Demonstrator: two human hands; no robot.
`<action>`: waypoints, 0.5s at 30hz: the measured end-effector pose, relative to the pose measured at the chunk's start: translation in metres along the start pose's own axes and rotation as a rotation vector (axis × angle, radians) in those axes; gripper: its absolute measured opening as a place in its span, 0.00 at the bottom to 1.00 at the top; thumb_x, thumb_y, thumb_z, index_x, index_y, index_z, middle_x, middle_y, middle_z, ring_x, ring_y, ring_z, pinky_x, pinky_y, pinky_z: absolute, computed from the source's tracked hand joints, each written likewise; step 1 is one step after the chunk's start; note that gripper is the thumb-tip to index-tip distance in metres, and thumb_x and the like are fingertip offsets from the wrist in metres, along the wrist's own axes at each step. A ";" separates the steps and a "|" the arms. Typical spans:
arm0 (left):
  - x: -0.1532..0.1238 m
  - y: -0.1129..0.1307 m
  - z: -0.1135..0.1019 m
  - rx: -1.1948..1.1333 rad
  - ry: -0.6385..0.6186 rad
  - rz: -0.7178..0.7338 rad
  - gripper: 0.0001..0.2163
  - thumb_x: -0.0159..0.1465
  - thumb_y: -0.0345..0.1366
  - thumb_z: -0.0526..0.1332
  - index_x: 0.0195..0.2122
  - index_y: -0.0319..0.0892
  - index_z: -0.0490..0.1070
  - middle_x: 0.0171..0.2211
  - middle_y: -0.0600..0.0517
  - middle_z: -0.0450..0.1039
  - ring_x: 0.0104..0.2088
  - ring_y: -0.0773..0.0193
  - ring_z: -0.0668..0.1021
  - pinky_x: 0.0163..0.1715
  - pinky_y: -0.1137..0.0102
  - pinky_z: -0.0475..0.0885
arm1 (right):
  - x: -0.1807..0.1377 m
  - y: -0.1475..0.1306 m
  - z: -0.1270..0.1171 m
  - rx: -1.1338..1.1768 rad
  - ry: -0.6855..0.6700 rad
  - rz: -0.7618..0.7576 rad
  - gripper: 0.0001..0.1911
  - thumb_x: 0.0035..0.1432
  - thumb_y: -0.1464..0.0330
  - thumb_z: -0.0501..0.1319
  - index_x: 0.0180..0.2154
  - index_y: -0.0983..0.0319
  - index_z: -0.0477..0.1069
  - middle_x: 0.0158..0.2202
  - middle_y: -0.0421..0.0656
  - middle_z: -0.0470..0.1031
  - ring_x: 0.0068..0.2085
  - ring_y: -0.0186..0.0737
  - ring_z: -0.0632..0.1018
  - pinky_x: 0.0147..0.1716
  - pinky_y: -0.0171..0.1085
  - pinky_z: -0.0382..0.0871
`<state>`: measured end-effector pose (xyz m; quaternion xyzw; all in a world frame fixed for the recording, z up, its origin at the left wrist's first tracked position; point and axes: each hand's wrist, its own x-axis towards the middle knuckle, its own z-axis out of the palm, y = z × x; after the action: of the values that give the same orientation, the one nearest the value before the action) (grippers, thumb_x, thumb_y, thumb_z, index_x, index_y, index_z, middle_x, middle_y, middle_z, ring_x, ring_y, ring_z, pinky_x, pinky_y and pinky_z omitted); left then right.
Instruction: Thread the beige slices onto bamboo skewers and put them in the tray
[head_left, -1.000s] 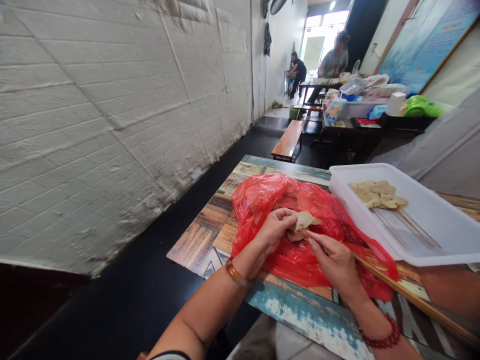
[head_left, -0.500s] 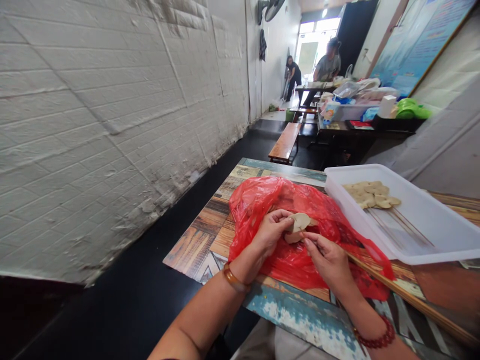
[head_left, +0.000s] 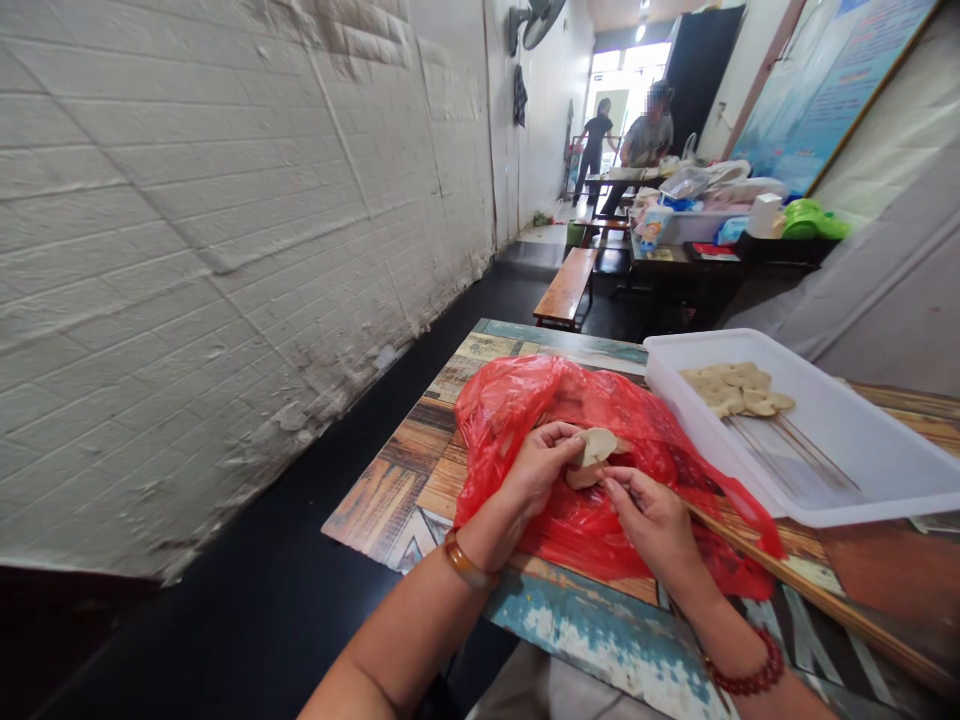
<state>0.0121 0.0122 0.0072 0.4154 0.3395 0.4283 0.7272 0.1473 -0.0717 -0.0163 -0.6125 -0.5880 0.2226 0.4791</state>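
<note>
My left hand (head_left: 541, 463) pinches a pale beige food slice (head_left: 598, 447) above a crumpled red plastic bag (head_left: 525, 400) on the painted wooden table (head_left: 420, 470). My right hand (head_left: 654, 517) is closed round a thin bamboo skewer (head_left: 795, 578) whose tip meets the slice. The skewer's long shaft runs off to the lower right across the table. Both wrists wear bracelets.
A white plastic tray (head_left: 862, 470) at the right holds several skewered slices (head_left: 739, 388). A white brick wall runs along the left. Beyond are a wooden bench (head_left: 566, 285), cluttered tables (head_left: 712, 225) and two people (head_left: 626, 135) far back.
My hands stay together on the slice and skewer. The view has tipped slightly, and the standing person at the back has straightened up.
</note>
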 end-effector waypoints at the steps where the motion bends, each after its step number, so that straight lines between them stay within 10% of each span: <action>1: 0.000 0.000 0.000 -0.002 0.003 0.005 0.14 0.44 0.41 0.71 0.29 0.37 0.74 0.25 0.53 0.72 0.24 0.71 0.70 0.26 0.76 0.62 | 0.000 0.000 0.000 0.000 -0.005 0.004 0.16 0.59 0.60 0.55 0.38 0.64 0.75 0.26 0.43 0.78 0.25 0.39 0.77 0.25 0.35 0.71; 15: 0.003 -0.002 -0.005 0.004 -0.005 0.082 0.10 0.48 0.38 0.68 0.28 0.37 0.74 0.25 0.53 0.71 0.25 0.71 0.69 0.27 0.75 0.62 | -0.001 0.000 -0.001 0.019 -0.004 -0.048 0.17 0.59 0.64 0.55 0.45 0.62 0.76 0.39 0.46 0.80 0.39 0.46 0.81 0.40 0.43 0.76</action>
<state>0.0101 0.0155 0.0026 0.4313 0.3211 0.4558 0.7093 0.1476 -0.0734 -0.0158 -0.5931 -0.6013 0.2178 0.4892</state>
